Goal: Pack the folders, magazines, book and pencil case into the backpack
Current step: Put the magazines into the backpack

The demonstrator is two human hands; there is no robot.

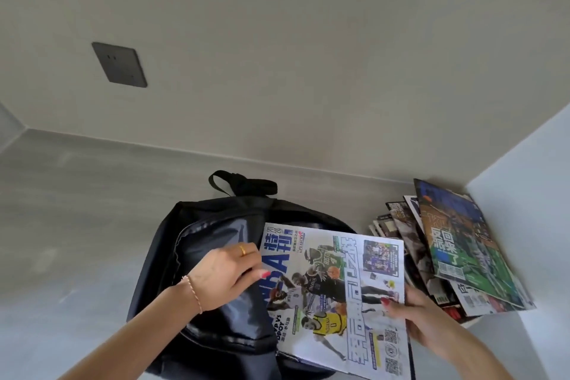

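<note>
black backpack (216, 256) on grey floor, left hand (226, 278) and right hand (413, 315) both clamped on basketball magazine (336, 293) over its opening, magazine stack (456, 256) right of it

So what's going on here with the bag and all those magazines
A person is packing a black fabric backpack that sits on the grey floor. The right hand holds a white basketball magazine over the bag, while the left hand grips the magazine's other edge at the bag's opening. A loose pile of glossy magazines lies to the right, not yet packed.
</note>
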